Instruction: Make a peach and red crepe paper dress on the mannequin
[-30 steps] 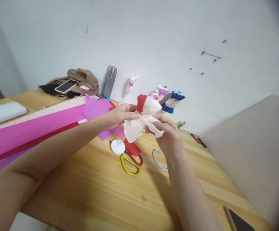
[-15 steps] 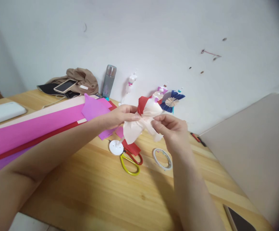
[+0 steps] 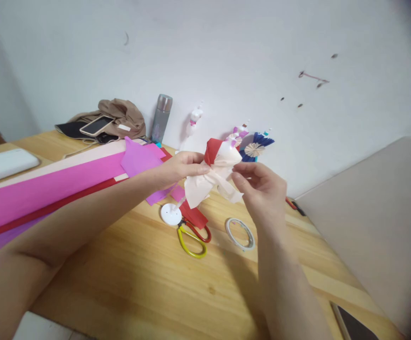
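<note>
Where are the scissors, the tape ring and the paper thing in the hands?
scissors (image 3: 192,237): head view, on the yellow handle loop.
tape ring (image 3: 240,233): head view, on its white rim.
paper thing (image 3: 205,183): head view, on the cream paper between both hands.

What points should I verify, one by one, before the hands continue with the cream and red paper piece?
1. Left hand pinches the paper piece at its gathered middle: ok.
2. Right hand has a grip on the paper: cannot tell, its fingertips sit at the edge.
3. Piece is held above the table, not resting on it: ok.
4. Scissors lie on the table near the hands: ok.
5. Tape ring lies flat beside the right wrist: ok.
6. Paper untorn: cannot tell.
</note>
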The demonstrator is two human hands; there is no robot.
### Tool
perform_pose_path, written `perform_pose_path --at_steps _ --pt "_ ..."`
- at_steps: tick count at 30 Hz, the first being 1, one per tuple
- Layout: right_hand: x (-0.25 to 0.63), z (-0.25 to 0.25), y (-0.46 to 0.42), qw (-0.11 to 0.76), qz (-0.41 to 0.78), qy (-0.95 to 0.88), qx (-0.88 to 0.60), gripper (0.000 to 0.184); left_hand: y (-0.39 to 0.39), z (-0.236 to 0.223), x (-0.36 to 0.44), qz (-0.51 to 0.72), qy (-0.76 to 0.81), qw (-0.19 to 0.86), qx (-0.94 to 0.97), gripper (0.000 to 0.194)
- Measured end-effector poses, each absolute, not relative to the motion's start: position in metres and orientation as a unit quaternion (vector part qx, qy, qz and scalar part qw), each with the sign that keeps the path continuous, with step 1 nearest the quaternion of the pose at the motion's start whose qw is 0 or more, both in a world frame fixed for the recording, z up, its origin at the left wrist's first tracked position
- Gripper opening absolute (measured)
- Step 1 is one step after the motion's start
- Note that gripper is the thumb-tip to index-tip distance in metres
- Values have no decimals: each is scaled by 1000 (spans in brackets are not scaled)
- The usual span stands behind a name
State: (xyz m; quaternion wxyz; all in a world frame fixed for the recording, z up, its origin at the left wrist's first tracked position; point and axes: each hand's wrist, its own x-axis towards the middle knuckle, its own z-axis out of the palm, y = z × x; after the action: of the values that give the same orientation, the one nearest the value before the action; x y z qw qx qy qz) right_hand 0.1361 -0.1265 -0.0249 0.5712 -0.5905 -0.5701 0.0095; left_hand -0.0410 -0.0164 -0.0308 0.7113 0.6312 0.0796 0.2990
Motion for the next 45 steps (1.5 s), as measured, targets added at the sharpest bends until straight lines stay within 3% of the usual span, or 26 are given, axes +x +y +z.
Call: perform_pose_path --at_steps 3,9,14,20,27,33,41,45 --pt "139 -25 -126 602 -28 -560 -569 9 -20 -27 -40 345 122 649 666 17" --pt "127 -25 -132 631 -43 -567 -528 3 -29 -23 -39 449 271 403 750 14" --pt "107 -31 -135 583 52 -599 -547 11 -37 -25 -37 470 276 332 770 14" --pt "100 -36 -128 604 140 -595 -511 18 -46 -27 -37 486 258 337 764 17" --pt "97 -48 -123 643 188 -556 -491 23 -50 -32 -36 488 283 264 782 9" --pt "100 -46 -118 675 221 -524 -470 28 -54 -32 -37 450 197 270 828 15" --pt "105 -37 -118 688 279 -457 -491 10 -60 -33 -36 452 126 319 823 32" --pt "105 -31 -118 706 305 -425 -478 10 -56 -34 -34 448 125 354 811 34"
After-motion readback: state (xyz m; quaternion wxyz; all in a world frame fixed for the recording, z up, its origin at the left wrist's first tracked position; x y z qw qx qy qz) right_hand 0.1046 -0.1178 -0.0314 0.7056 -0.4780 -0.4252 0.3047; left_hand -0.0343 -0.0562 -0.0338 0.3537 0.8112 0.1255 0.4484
